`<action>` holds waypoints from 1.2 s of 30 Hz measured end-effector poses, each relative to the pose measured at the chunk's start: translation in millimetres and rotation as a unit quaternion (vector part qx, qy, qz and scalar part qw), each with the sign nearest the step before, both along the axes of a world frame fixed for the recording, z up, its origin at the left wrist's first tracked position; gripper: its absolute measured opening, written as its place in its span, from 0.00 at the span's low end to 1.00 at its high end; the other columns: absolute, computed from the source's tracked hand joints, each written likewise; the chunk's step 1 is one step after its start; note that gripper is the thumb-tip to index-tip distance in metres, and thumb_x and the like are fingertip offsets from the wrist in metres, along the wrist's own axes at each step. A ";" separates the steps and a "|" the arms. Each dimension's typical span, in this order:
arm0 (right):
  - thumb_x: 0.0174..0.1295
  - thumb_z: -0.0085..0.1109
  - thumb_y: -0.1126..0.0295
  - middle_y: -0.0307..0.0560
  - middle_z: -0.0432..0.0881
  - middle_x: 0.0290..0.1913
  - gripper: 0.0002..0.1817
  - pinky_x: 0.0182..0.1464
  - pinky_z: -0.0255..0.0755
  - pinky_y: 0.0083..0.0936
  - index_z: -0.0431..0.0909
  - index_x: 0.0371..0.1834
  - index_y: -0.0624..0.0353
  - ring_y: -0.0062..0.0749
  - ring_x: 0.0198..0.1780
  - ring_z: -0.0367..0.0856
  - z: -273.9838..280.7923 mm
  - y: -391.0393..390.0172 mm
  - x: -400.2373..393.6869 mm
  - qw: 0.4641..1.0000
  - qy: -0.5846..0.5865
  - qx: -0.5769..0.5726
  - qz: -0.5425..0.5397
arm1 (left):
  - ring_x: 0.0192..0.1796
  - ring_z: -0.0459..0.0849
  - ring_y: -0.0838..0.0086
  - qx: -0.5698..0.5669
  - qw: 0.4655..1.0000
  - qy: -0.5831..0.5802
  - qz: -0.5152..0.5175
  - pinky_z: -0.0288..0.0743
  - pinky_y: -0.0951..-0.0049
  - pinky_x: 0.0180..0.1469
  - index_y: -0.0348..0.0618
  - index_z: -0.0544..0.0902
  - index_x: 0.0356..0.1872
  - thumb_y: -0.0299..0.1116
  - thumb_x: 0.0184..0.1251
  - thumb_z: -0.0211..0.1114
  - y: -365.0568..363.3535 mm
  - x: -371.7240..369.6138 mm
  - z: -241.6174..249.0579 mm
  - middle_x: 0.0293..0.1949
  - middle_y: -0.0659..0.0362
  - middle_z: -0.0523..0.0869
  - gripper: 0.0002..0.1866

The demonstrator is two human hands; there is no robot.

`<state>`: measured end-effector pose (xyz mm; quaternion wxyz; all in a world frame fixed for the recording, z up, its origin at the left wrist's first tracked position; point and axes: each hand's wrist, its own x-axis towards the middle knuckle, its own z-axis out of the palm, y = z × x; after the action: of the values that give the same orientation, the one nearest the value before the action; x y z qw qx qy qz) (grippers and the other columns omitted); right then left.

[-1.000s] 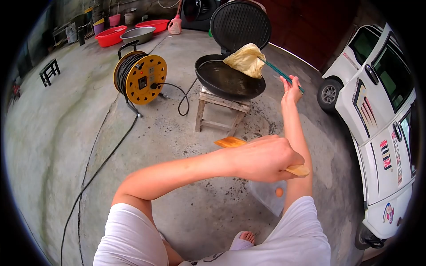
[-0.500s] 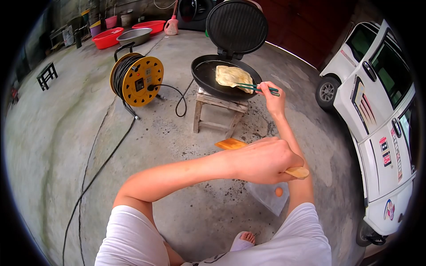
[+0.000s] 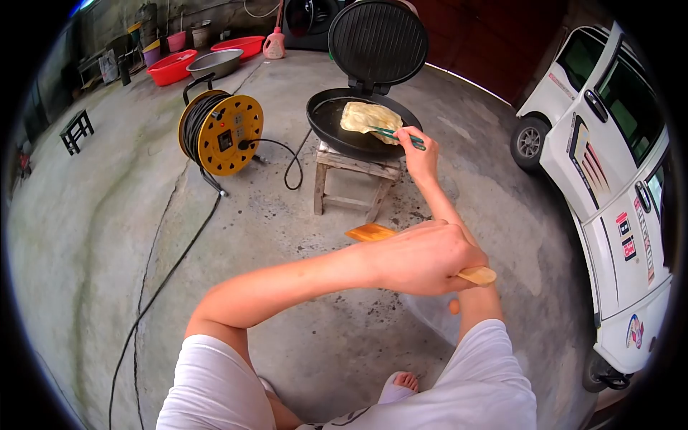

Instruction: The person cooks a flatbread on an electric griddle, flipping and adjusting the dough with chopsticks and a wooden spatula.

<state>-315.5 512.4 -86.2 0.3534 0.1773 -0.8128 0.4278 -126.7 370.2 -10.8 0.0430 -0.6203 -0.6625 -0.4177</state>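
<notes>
Flatbread [image 3: 370,119], pale yellow with browned patches and a rumpled, folded surface, lies flat in the dark round pan [image 3: 331,127] of an open electric griddle, filling the pan's half toward three o'clock while the half toward nine o'clock shows bare and glossy. Green chopsticks [image 3: 396,134] touch the flatbread's edge at about four o'clock, their tips on the bread and their shafts running back toward five o'clock. The right hand [image 3: 417,156] holds them with its fingers pinched tight around the shafts, the arm stretched out nearly straight from the shoulder at the bottom of the view up toward twelve o'clock. The ribbed lid [image 3: 378,41] stands upright behind the pan at twelve o'clock. The griddle sits on a small wooden stool [image 3: 350,177] on the concrete floor [image 3: 93,215]. Nearer the body, the left hand [image 3: 423,256] crosses over the right forearm, fingers curled shut around the handle of a wooden spatula [image 3: 373,232], whose flat blade points toward ten o'clock. At nine o'clock from the pan, well apart, stands a yellow cable reel [image 3: 221,130] with a black cord trailing across the floor. A white car [image 3: 616,179] is parked at three o'clock.
</notes>
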 end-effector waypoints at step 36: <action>0.64 0.54 0.63 0.43 0.82 0.28 0.15 0.34 0.78 0.19 0.80 0.31 0.67 0.24 0.31 0.83 29.3 39.8 25.5 0.988 -0.094 -0.117 0.036 | 0.22 0.78 0.57 -0.016 0.999 0.022 -0.031 0.66 0.61 0.23 0.39 0.76 0.29 0.26 0.45 0.63 -6.2 13.4 12.8 0.18 0.53 0.78 0.08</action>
<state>-290.0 552.3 -56.9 0.2780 0.1230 -0.7800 0.5470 -113.2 364.0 2.0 0.0347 -0.6499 -0.6487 -0.3944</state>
